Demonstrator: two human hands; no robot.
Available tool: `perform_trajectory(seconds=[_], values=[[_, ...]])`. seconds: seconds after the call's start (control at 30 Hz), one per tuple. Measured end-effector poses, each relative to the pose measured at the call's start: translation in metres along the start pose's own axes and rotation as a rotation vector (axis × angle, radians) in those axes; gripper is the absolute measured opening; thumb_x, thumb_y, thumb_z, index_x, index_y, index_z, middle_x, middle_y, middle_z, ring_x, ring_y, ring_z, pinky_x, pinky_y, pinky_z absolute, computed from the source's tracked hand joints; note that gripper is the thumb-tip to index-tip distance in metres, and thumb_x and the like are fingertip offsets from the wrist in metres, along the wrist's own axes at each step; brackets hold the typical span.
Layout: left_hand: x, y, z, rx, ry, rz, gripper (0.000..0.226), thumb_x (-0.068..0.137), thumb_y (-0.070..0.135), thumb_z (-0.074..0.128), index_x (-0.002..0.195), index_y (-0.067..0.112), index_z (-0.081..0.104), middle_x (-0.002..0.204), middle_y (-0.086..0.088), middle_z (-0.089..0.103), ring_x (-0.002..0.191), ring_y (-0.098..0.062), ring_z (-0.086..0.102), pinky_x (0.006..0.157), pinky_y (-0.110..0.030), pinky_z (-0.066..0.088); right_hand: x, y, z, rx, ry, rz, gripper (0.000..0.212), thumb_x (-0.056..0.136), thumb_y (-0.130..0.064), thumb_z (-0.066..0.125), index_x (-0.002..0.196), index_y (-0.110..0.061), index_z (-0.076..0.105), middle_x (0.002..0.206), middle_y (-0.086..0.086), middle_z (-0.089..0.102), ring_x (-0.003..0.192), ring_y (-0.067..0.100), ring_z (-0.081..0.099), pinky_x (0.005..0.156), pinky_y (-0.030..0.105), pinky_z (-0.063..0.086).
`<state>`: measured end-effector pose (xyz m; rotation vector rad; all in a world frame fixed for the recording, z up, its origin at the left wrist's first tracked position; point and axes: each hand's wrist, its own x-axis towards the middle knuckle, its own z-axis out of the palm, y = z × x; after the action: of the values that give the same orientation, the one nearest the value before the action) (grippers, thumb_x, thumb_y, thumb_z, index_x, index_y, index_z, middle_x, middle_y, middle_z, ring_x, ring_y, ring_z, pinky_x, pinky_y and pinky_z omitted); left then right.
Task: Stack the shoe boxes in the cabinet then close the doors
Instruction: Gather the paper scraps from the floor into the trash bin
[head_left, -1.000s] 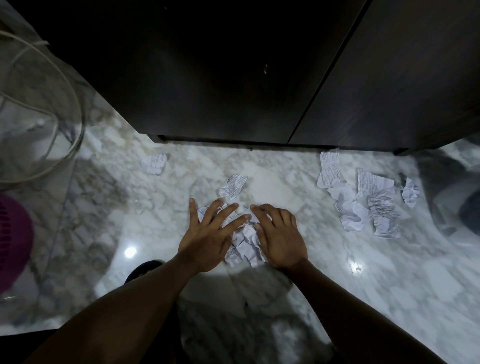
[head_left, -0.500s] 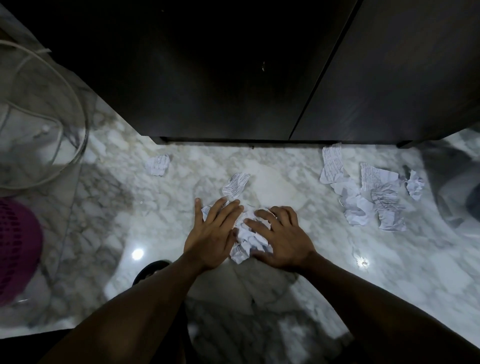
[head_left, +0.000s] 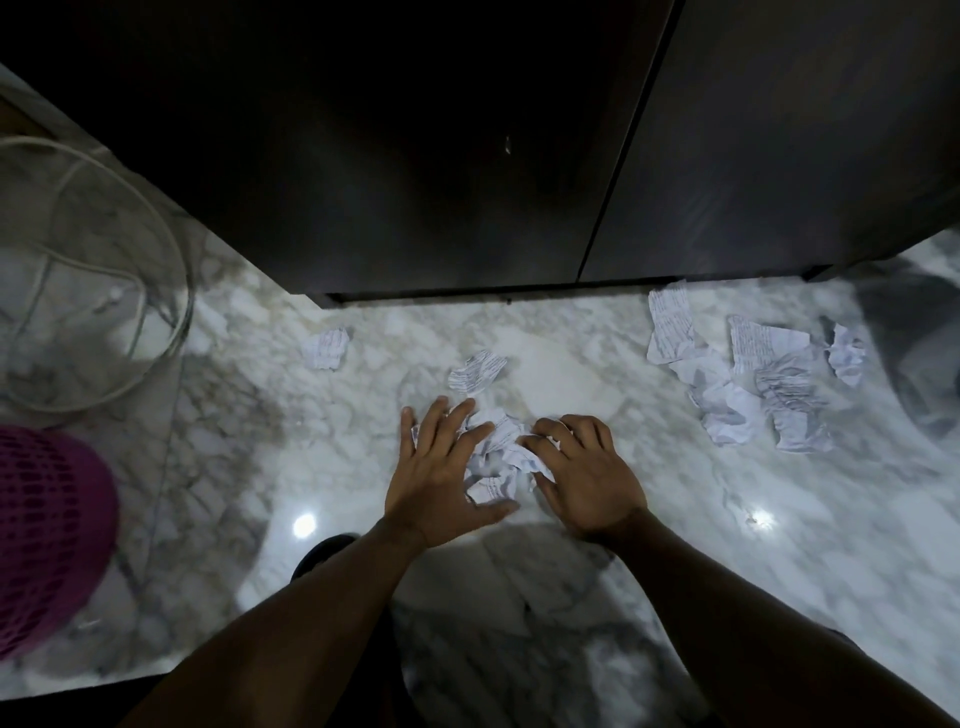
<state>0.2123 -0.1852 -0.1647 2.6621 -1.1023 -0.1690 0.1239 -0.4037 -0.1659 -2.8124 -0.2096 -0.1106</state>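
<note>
- the cabinet (head_left: 415, 156) fills the frame from 10 to 2 o'clock; its top is cut off and its inside is hidden behind the doors.
- at 3 o'clock a dark, blurred shape (head_left: 919, 353) runs off the edge; i cannot tell what it is. a dark rounded thing (head_left: 322, 556) at 7 o'clock is half covered by the left forearm.
- a see-through hoop-rimmed basket (head_left: 104, 260) at 9 o'clock and a purple mesh basket (head_left: 47, 545) at 8 o'clock are both cut by the left edge.
- two cabinet doors, left door (head_left: 389, 182) and right door (head_left: 779, 156), both shut, meeting at a thin seam.
- on the marble floor (head_left: 675, 545): one crumpled paper pile (head_left: 501, 452) at centre, one single scrap (head_left: 477, 371) just at its 12 o'clock, another scrap (head_left: 328, 349) at its 10 o'clock, and a paper cluster (head_left: 737, 384) at 2 o'clock, too overlapped to count.
- left hand (head_left: 441, 467): fingers spread and nearly straight, lying on the pile's 9 o'clock side, thumb out along the floor.
- right hand (head_left: 587, 478): fingers curled, tips dug into the pile's 3 o'clock side.
</note>
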Motion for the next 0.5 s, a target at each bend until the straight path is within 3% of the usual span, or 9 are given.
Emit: perform_trajectory(seconds=[0.07, 0.17, 0.27, 0.4, 0.5], values=[[0.001, 0.001, 0.004, 0.003, 0.037, -0.002, 0.067, 0.084, 0.072, 0.055, 0.123, 0.019, 0.066, 0.151, -0.005, 0.047, 0.145, -0.031, 0.034, 0.114, -0.065, 0.021, 0.000, -0.001, -0.002, 0.005, 0.004, 0.001, 0.038, 0.093, -0.037, 0.052, 0.123, -0.017, 0.063, 0.126, 0.003, 0.060, 0.109, 0.031, 0.053, 0.099, 0.044, 0.040], [0.001, -0.002, 0.006, -0.061, 0.110, -0.016, 0.034, 0.096, 0.045, 0.056, 0.111, 0.016, 0.068, 0.147, -0.005, 0.050, 0.144, -0.029, 0.036, 0.113, -0.062, 0.024, 0.001, -0.002, -0.003, 0.014, 0.021, -0.004, 0.036, 0.092, -0.034, 0.052, 0.121, -0.015, 0.064, 0.124, 0.004, 0.060, 0.106, 0.032, 0.054, 0.097, 0.044, 0.041], [0.002, -0.005, 0.005, -0.139, 0.148, -0.026, 0.020, 0.096, 0.026, 0.053, 0.101, 0.010, 0.064, 0.150, -0.011, 0.045, 0.143, -0.031, 0.035, 0.112, -0.062, 0.027, 0.001, -0.002, -0.002, 0.028, 0.033, 0.002, 0.039, 0.092, -0.031, 0.053, 0.127, -0.015, 0.062, 0.125, 0.004, 0.060, 0.107, 0.031, 0.053, 0.098, 0.043, 0.040], [0.023, -0.010, -0.006, -0.127, 0.097, -0.010, 0.016, 0.089, 0.032, 0.060, 0.087, 0.016, 0.062, 0.161, -0.009, 0.028, 0.152, -0.029, 0.014, 0.120, -0.056, 0.017, 0.003, -0.003, 0.001, 0.011, 0.036, -0.013, 0.056, 0.093, -0.030, 0.052, 0.147, -0.019, 0.047, 0.127, 0.004, 0.059, 0.108, 0.030, 0.050, 0.097, 0.043, 0.039], [0.048, -0.012, -0.012, -0.120, 0.034, 0.045, 0.024, 0.085, 0.042, 0.064, 0.081, 0.018, 0.063, 0.164, 0.000, 0.022, 0.154, -0.027, 0.006, 0.122, -0.054, 0.013, 0.003, -0.001, 0.003, -0.008, 0.021, -0.014, 0.064, 0.089, -0.028, 0.053, 0.152, -0.024, 0.040, 0.127, 0.004, 0.057, 0.109, 0.031, 0.049, 0.096, 0.044, 0.040]])
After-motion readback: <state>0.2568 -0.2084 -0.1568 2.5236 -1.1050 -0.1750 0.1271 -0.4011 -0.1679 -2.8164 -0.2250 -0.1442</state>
